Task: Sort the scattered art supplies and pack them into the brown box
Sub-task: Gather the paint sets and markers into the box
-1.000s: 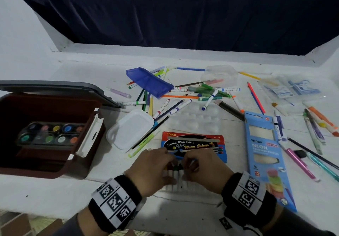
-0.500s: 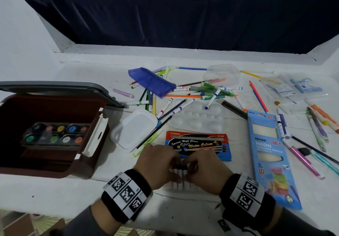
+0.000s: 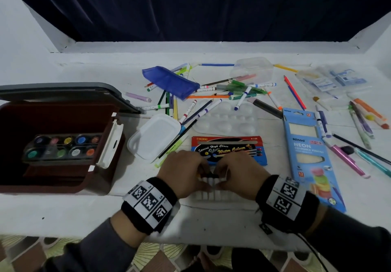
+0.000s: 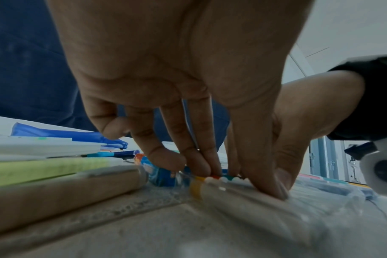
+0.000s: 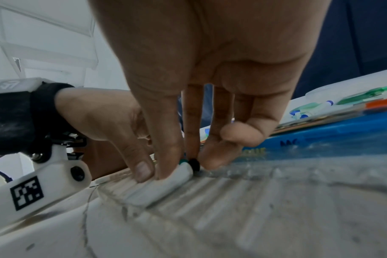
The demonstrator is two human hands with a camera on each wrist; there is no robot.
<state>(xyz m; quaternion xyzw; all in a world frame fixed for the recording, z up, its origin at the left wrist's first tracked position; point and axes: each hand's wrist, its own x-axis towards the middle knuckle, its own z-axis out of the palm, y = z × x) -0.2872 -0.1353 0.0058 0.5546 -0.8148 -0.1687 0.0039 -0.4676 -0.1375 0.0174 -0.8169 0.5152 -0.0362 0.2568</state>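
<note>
A clear tray of white paint tubes (image 3: 213, 194) lies at the table's front edge, below the red-blue Nikki water colour box (image 3: 228, 149). My left hand (image 3: 182, 172) and right hand (image 3: 239, 174) meet over the tubes' capped ends. In the left wrist view my left hand (image 4: 232, 176) pinches the tubes (image 4: 212, 185) at their yellow, red and green caps, thumb pressing on top. My right hand (image 5: 181, 165) pinches a white tube (image 5: 164, 186) by its black cap. The brown box (image 3: 63, 182) stands open at the left with a paint palette (image 3: 61, 146) inside.
A white lid (image 3: 154, 137), a clear mixing palette (image 3: 226, 119) and a blue Ninso pencil box (image 3: 306, 151) surround my hands. Markers, pencils, a blue pouch (image 3: 171, 82) and clear cases (image 3: 251, 70) lie scattered across the back and right.
Both hands stay on the tube tray, their fingers shifting slightly at the caps. Nothing else on the table moved.
</note>
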